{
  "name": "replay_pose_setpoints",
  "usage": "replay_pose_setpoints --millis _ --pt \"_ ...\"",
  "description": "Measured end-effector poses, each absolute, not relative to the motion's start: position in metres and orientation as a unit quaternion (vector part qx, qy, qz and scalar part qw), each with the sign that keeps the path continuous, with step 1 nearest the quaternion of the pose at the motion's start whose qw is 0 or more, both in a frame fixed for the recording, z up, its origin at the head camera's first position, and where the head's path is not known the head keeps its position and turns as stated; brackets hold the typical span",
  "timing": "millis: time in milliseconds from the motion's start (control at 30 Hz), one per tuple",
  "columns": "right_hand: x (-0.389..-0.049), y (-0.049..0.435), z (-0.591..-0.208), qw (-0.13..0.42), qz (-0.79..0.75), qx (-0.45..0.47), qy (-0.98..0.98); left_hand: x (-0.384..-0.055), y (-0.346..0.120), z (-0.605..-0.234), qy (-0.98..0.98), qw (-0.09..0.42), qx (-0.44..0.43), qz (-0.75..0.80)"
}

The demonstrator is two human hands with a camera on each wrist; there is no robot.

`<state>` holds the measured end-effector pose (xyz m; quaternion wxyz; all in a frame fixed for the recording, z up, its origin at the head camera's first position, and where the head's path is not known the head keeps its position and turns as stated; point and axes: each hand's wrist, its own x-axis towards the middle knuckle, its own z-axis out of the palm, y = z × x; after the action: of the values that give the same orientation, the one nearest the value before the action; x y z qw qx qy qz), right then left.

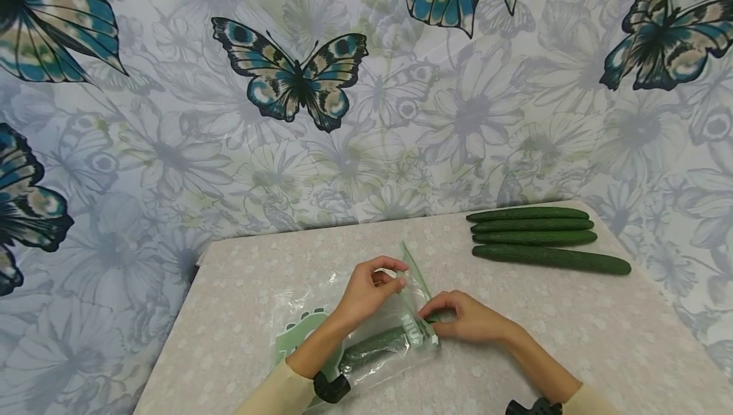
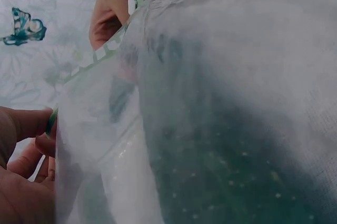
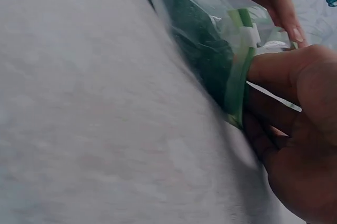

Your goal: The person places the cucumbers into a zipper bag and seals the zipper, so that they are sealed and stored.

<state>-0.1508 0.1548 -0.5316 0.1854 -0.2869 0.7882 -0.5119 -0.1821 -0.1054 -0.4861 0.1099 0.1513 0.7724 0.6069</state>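
A clear zip bag (image 1: 375,367) with a green top strip and a green printed patch lies across the front of the table. Inside it a dark green cucumber (image 1: 372,346) shows through the plastic. My left hand (image 1: 371,289) pinches the bag's raised edge between thumb and fingertips. At the strip's right end, my right hand (image 1: 472,318) holds the bag's mouth. In the right wrist view a white slider (image 3: 250,36) sits on the green strip (image 3: 239,76), right by my right fingers (image 3: 276,71). Through the plastic, the cucumber (image 2: 221,171) fills much of the left wrist view.
Several more cucumbers (image 1: 552,258) lie side by side at the table's back right. A pale patterned cloth covers the table (image 1: 240,288). Behind it hangs a butterfly-printed backdrop (image 1: 401,147), close to the table's back edge.
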Motion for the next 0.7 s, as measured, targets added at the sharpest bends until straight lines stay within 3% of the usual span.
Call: replay_pose_setpoints --millis 267,700 --pt "-0.13 0.149 -0.533 0.12 -0.491 -0.301 0.809 -0.185 -0.101 -0.481 0.781 0.113 0.173 0.59" --pt "-0.113 0.147 -0.531 0.132 -0.509 -0.271 0.807 -0.184 -0.086 -0.466 0.792 0.081 0.213 0.566"
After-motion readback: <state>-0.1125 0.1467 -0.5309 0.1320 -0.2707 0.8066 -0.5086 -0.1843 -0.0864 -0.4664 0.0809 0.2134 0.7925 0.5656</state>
